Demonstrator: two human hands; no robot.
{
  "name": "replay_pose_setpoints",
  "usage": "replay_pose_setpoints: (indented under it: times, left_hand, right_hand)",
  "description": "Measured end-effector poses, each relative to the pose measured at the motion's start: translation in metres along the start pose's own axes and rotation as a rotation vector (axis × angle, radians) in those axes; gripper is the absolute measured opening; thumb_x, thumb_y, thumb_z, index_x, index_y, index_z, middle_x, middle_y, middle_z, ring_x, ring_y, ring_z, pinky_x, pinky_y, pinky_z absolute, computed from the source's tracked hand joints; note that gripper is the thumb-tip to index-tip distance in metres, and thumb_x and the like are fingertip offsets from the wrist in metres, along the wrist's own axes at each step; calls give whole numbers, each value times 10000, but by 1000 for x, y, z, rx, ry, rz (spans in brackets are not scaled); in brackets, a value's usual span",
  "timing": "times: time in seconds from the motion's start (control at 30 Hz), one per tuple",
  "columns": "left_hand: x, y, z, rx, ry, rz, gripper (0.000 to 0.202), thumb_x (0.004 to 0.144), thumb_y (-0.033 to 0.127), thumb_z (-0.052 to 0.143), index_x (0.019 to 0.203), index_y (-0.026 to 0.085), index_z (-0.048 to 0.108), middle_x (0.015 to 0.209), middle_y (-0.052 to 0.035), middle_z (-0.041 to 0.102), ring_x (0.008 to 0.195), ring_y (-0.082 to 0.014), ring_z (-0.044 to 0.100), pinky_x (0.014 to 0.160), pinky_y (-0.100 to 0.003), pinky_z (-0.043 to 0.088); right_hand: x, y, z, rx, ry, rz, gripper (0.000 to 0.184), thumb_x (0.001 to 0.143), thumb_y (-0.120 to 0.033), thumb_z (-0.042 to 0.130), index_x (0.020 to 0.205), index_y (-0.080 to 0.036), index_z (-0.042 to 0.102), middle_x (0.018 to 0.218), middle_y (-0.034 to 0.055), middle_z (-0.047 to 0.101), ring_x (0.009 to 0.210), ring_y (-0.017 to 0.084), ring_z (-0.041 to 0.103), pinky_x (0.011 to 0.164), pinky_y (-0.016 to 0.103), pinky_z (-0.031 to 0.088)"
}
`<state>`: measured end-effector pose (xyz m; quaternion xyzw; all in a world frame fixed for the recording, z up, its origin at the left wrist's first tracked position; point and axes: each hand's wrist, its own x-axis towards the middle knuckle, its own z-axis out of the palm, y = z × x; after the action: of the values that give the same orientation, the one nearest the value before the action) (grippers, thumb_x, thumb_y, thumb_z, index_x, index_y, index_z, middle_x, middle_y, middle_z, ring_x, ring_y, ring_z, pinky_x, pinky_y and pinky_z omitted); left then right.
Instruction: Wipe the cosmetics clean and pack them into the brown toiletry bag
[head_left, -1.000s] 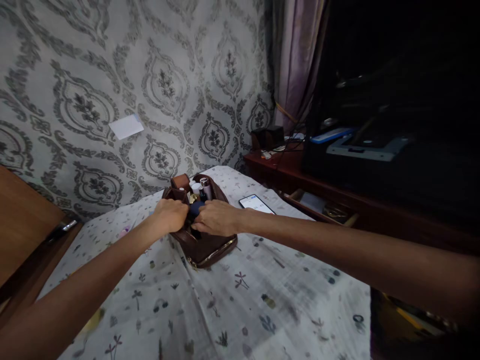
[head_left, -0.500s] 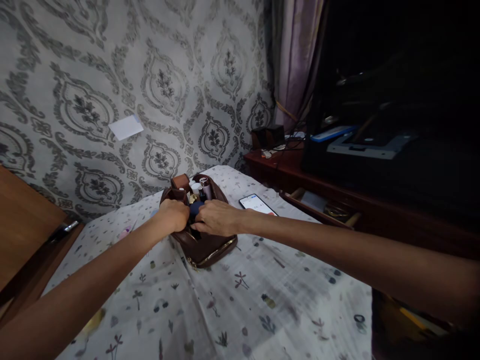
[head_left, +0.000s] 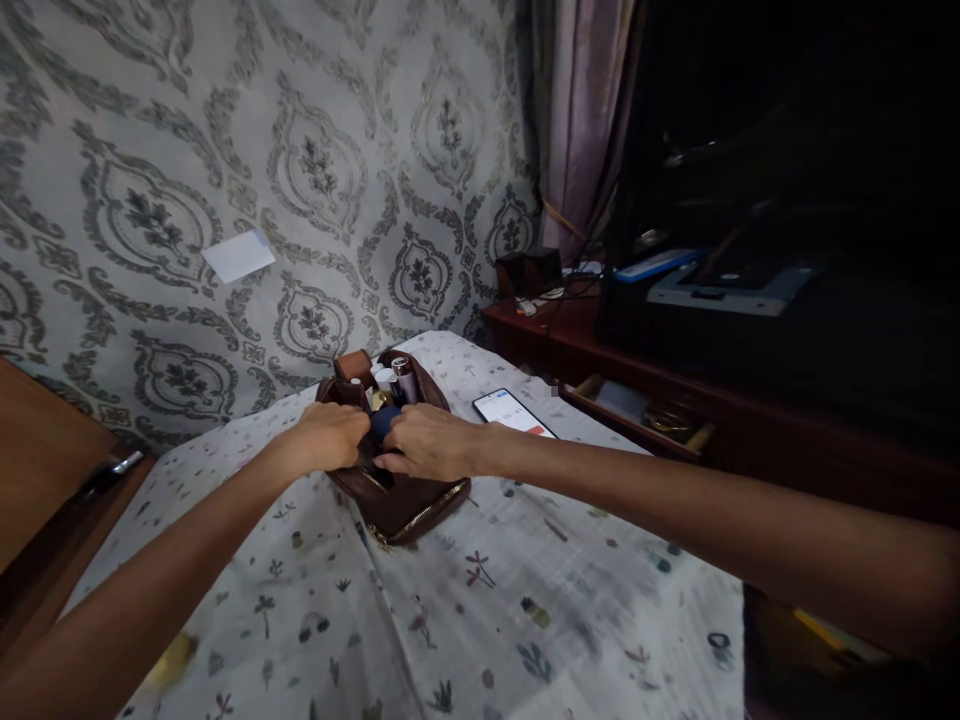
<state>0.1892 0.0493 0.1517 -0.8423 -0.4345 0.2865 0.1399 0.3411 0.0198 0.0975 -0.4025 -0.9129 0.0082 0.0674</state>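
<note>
A brown leather pouch (head_left: 409,505) with a gold zip sits open on the patterned cloth (head_left: 480,610) that covers the table. Small bottles and tubes (head_left: 396,379) stand upright inside it. My left hand (head_left: 326,437) is curled over the pouch's near left rim. My right hand (head_left: 427,443) rests closed over its right side. Between the two hands a dark blue item (head_left: 382,424) shows, pinched by the fingers of both. What the fingertips do beneath is hidden.
A lit phone (head_left: 514,412) lies on the cloth right of the pouch. A dark wooden cabinet (head_left: 675,390) with an open drawer stands at the right, cables and a small box on top. Patterned wall behind; a wooden board at the left.
Both hands stay on the pouch and the blue item, shifted slightly left and down in view as the camera moved. The grip looks the same.
</note>
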Motion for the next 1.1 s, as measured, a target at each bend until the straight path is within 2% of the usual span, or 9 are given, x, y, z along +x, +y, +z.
replay_pose_setpoints:
  times: [0.2, 0.33, 0.47, 0.53, 0.67, 0.83, 0.9, 0.97, 1.1]
  left_hand:
    - [-2, -17, 8, -246, 90, -17, 383, 816, 389, 598, 1133, 190, 680, 1143, -131, 728, 1082, -326, 673, 851, -373, 512]
    - [-16, -22, 14, -495, 383, -39, 304, 863, 401, 530, 1078, 256, 690, 1069, -40, 745, 981, -256, 683, 814, -326, 496]
    - [-42, -22, 21, -664, 738, -63, 298, 922, 423, 461, 1034, 240, 668, 1041, -28, 728, 919, -214, 669, 760, -292, 485]
    - [-54, -20, 28, -663, 837, -87, 286, 940, 408, 442, 1004, 226, 653, 981, -36, 709, 894, -207, 662, 729, -281, 485]
    - [-68, -9, 52, -590, 898, -106, 264, 982, 336, 404, 999, 220, 641, 929, -36, 683, 827, -183, 662, 693, -267, 506]
    - [-67, 3, 82, -334, 1048, 37, 309, 971, 170, 420, 1177, 218, 645, 1149, -95, 679, 1021, -207, 669, 774, -285, 558]
    - [-63, 2, 85, -235, 1050, 121, 360, 947, 114, 415, 1188, 220, 662, 1240, -106, 672, 1131, -236, 640, 749, -285, 575]
    - [-57, -4, 83, -180, 966, 198, 408, 929, 90, 398, 1201, 220, 674, 1315, -97, 660, 1247, -258, 587, 743, -289, 593]
    - [-45, -20, 72, -153, 727, 321, 515, 861, 58, 412, 1276, 238, 659, 1389, -64, 635, 1352, -255, 518, 945, -373, 580]
  right_hand:
    - [-5, -2, -3, 59, 28, -4, 366, 998, -372, 517, 971, -92, 751, 929, 153, 746, 925, 263, 696, 806, 326, 444]
    - [-8, -4, -5, 121, 99, -9, 316, 990, -330, 551, 966, -84, 749, 1008, 155, 726, 983, 251, 670, 916, 349, 436]
    - [-16, -3, 0, 201, 216, -32, 283, 988, -273, 551, 917, -87, 751, 1019, 145, 709, 995, 241, 638, 962, 374, 436]
    - [-23, -3, 4, 223, 311, -30, 238, 969, -255, 579, 899, -108, 753, 1022, 136, 703, 992, 243, 617, 947, 388, 451]
    - [-45, -5, 14, 240, 481, -84, 170, 941, -237, 613, 888, -148, 747, 1118, 131, 686, 1079, 256, 573, 963, 422, 471]
    - [-67, -11, 27, 192, 515, -158, 163, 961, -185, 559, 933, -168, 718, 1092, 111, 694, 1097, 237, 572, 954, 420, 505]
    - [-68, -13, 31, 150, 533, -157, 170, 958, -164, 551, 1039, -155, 700, 1137, 132, 687, 1117, 242, 574, 952, 424, 519]
    - [-65, -14, 35, 116, 543, -147, 232, 951, -167, 557, 1157, -142, 661, 1178, 151, 676, 1149, 254, 570, 967, 445, 523]
    - [-57, -16, 36, 90, 516, -117, 267, 937, -178, 569, 1187, -110, 630, 1149, 166, 671, 1108, 269, 580, 937, 463, 541]
